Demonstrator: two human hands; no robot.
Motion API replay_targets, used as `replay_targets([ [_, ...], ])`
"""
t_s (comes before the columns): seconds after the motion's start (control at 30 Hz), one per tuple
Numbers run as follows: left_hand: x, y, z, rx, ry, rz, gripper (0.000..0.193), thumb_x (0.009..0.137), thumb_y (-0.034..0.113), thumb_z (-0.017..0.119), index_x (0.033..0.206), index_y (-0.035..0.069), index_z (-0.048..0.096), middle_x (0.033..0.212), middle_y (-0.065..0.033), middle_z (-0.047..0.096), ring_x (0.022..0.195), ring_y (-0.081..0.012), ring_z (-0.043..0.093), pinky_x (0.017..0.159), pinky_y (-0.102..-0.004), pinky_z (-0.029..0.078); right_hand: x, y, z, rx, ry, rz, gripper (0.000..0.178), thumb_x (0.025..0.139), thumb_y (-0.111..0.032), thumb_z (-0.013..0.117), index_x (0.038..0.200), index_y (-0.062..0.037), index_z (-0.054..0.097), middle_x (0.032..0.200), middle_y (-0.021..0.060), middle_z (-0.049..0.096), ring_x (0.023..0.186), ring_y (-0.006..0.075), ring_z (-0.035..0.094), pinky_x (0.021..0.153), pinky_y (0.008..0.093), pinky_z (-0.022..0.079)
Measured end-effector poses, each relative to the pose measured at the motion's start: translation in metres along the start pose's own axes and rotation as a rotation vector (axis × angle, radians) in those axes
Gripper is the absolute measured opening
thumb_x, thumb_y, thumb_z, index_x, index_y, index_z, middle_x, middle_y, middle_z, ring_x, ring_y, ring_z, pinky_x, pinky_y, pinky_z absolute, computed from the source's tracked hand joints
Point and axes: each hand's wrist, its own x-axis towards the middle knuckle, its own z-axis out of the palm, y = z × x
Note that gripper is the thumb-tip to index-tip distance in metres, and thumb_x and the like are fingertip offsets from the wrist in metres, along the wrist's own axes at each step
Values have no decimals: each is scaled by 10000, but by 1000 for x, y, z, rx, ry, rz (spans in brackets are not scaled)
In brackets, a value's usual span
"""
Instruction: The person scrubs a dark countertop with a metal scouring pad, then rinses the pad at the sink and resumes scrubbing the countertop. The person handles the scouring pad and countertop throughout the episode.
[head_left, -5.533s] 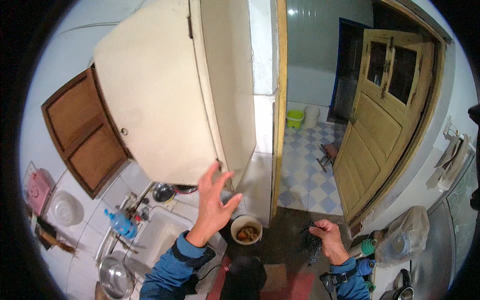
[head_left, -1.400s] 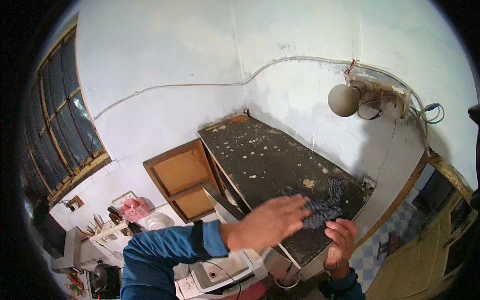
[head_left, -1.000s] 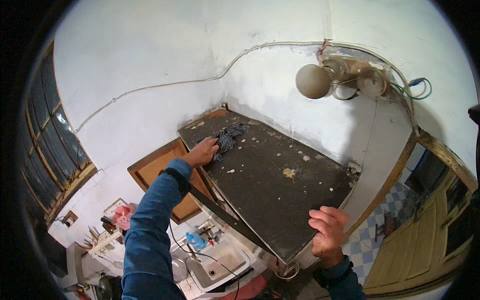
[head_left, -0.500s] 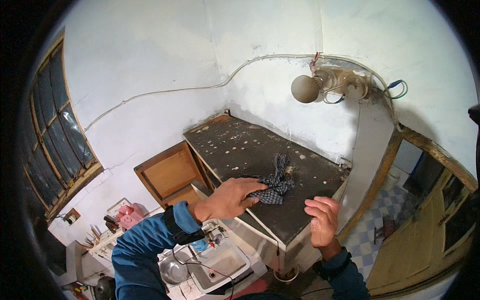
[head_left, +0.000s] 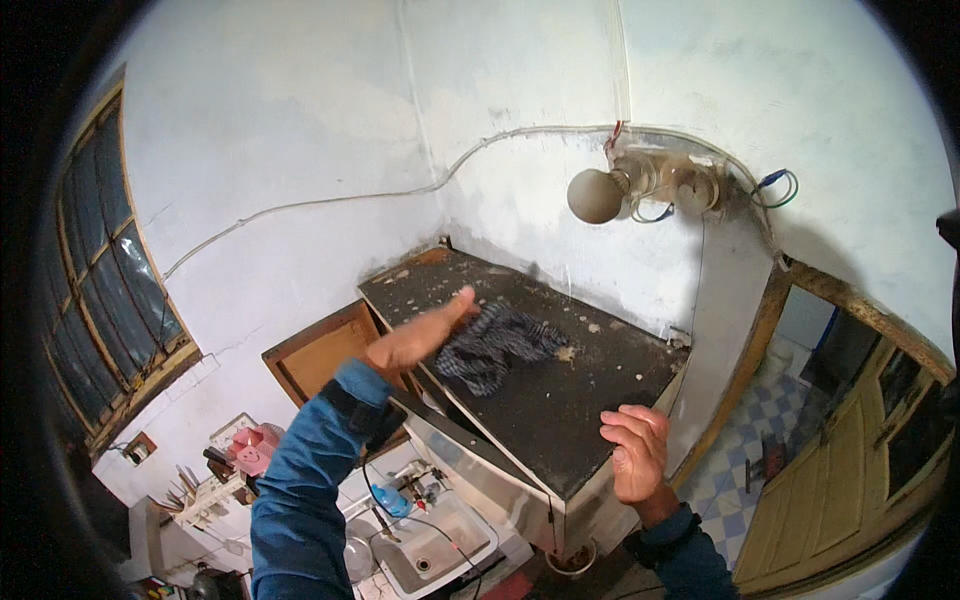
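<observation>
Item: dark, dust-caked flat top of a tall pale cabinet (head_left: 560,400), speckled with pale crumbs and flakes, seen from above and set into the corner of two whitewashed walls. On it — a crumpled dark blue-and-white checked cloth (head_left: 493,345), lying toward the left half of the top. Left hand (head_left: 420,338): reaching in from the lower left on a blue-sleeved arm with a dark cuff, fingers stretched out flat and together, fingertips touching the left edge of the cloth; the hand is spread, not closed round anything. Right hand (head_left: 637,455): raised at the near right corner of the cabinet top, fingers loosely curled, palm turned to the cabinet, holding nothing; whether it touches the edge cannot be told. Surroundings: a bare round light bulb (head_left: 595,195) in a grimy wall fitting above the cabinet, with a thin pale cable (head_left: 330,200) running left along the wall; a brown wooden cupboard door (head_left: 320,350) just left of the cabinet; a dark-framed barred window (head_left: 110,290) on the far left. Far below — a steel sink (head_left: 440,540) with a blue bottle (head_left: 392,497) beside it, a pink object (head_left: 250,448) on a shelf, a blue-and-white chequered tile floor (head_left: 735,450), and a yellowish wooden door (head_left: 860,470) at the right.
</observation>
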Motion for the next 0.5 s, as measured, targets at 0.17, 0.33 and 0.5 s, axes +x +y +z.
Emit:
replay_targets([
  [0.17, 10, -12, -28, 120, -47, 277, 778, 1075, 587, 389, 1619, 49, 248, 1665, -217, 263, 1551, -345, 242, 1264, -436, 232, -5, 4, 8, -5, 34, 8, 214, 1008, -173, 510, 1135, -74, 651, 1217, 93, 691, 1179, 293, 573, 1028, 478, 407],
  [0.33, 37, -58, 6, 653, -206, 211, 741, 1082, 559, 385, 1613, 60, 249, 1658, -250, 250, 1546, -401, 228, 1265, -486, 231, -8, 7, 11, 0, 38, 15, 198, 1019, -183, 503, 1082, -81, 661, 1198, 88, 698, 1165, 294, 575, 1019, 480, 425],
  [0.5, 57, -64, 18, 617, -260, 311, 731, 1087, 558, 352, 1610, 54, 261, 1662, -242, 249, 1555, -403, 206, 1277, -499, 196, -9, 9, 15, -8, 82, 0, 219, 1040, -207, 477, 1070, -87, 657, 1180, 81, 700, 1143, 290, 587, 1008, 483, 431],
])
